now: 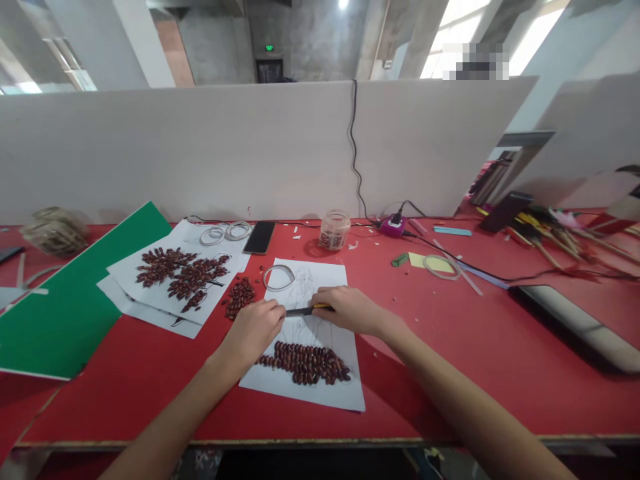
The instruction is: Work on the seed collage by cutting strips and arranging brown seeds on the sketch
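A white sheet with a pencil line drawing (320, 333) lies on the red table (450, 373). Rows of dark red beans (305, 363) are stuck across its lower part. My right hand (350, 310) is closed on a thin tool with a dark blade and yellow handle (307, 310), held flat over the drawing. My left hand (255, 327) is curled, its fingertips pinched at the tool's tip on the paper. A loose pile of beans (240, 297) sits just left of the sheet. A tape ring (279, 277) rests on the sheet's top corner.
Left lie sheets bearing a bean tree picture (180, 273) and a green board (65, 300). Behind are tape rolls (225, 233), a black phone (260, 237), a clear jar (335, 230), a purple power block (393, 225) with cables, and sticks (550, 237) at the right.
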